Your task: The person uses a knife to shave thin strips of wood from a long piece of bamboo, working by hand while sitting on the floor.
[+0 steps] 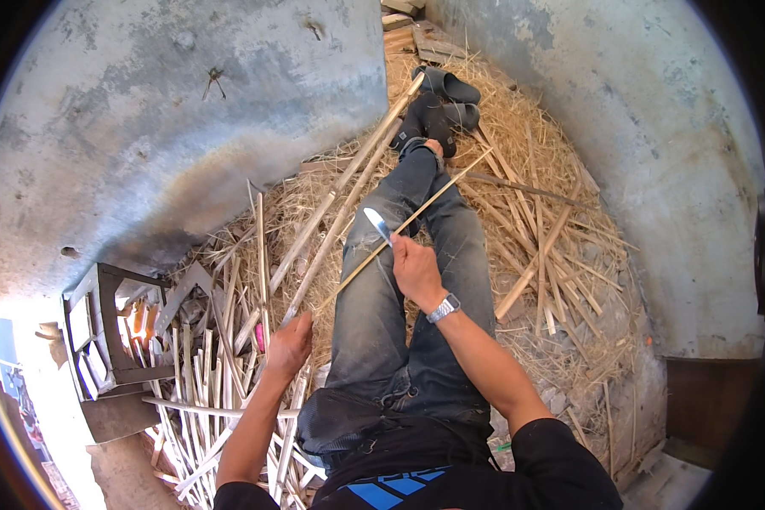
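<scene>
**Knife meets bamboo strip over the lap**

Head view: the person sits with legs stretched out on a straw-covered floor (561, 161). One thin bamboo strip (438, 197) runs on a diagonal, its near end low on the left by the left hand (290, 344) and its far end up on the right, past the knees. The right hand (415, 270) is clamped on one knife (377, 224), blade pointing away and resting against the strip about midway along it. The left hand is closed around the strip's near end, well apart from the right; the right hand is the nearer to the cutting point. Two longer bamboo poles (348, 183) lie alongside the left leg. A pile of split strips (200, 382), too many to count, lies near left, beside one small wooden stool (110, 331).
</scene>
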The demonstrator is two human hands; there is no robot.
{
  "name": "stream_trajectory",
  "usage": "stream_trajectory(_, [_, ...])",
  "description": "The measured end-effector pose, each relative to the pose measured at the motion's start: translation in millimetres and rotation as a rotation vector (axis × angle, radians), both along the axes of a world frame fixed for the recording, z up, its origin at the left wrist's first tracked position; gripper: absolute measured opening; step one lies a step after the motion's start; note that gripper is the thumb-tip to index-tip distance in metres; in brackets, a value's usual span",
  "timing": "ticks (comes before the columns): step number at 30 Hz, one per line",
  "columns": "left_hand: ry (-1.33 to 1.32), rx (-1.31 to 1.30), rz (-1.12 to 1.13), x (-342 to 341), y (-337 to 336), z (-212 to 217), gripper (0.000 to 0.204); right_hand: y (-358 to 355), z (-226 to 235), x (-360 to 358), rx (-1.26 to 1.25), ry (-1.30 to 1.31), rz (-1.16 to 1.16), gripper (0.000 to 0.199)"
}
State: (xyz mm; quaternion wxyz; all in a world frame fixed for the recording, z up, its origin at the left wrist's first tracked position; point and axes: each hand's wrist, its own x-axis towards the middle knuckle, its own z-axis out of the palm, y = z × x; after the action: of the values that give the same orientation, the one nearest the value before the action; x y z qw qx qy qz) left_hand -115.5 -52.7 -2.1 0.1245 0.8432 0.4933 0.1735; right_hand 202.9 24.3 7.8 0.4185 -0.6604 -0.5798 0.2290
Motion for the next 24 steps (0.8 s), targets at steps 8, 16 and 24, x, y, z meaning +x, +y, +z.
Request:
stream_trajectory(8, [-0.086, -0.077, 0.065, 86, 41, 13, 0.015, -33, 7, -27, -0.089, -0.101, 0.107, 0.050])
stream_trajectory(16, [-0.085, -0.131, 0.059, 93, 51, 37, 0.017, -28, 31, 24, -0.939, 1.029, 0.388, 0.053])
stream_trajectory(24, [0.027, 0.042, 0.060, 97, 40, 24, 0.041, -22, 50, -7, -0.247, 0.273, 0.241, 0.049])
